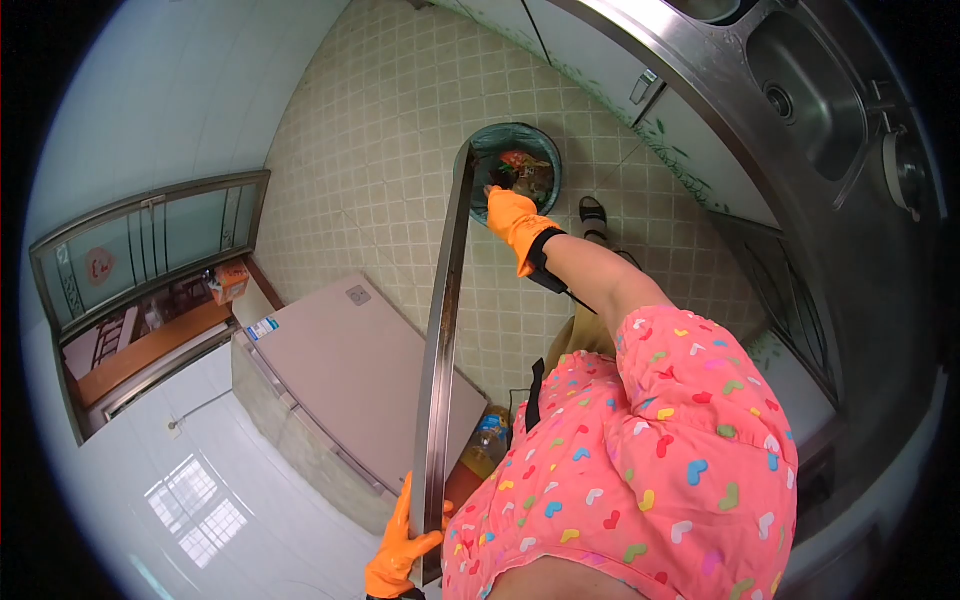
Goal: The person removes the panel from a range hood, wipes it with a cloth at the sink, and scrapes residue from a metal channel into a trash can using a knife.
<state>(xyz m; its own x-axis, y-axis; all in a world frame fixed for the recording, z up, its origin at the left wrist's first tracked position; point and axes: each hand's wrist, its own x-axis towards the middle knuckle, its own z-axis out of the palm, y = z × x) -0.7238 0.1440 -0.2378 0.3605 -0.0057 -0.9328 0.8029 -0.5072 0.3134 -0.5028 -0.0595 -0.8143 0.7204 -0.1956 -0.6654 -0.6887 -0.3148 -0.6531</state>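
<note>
My left hand (402, 548), in an orange glove, grips the lower end of a long, narrow metal piece (436, 370), with the thumb and fingers on either side of its edge. The piece stands on a slant, and its far end reaches the rim of a lined trash bin (553, 160). My right hand (513, 218), also in an orange glove, is over the bin's near rim beside that far end. Its fingers are curled, and what they hold, if anything, is too small to make out. Dark and reddish food waste (520, 160) lies inside the bin.
A pinkish-grey refrigerator (350, 380) stands at left, with an oil bottle (488, 435) beside it. On the right runs a steel counter with a sink (805, 90) above white cabinets (600, 75). My sandalled foot (593, 210) is on the tiled floor (370, 130).
</note>
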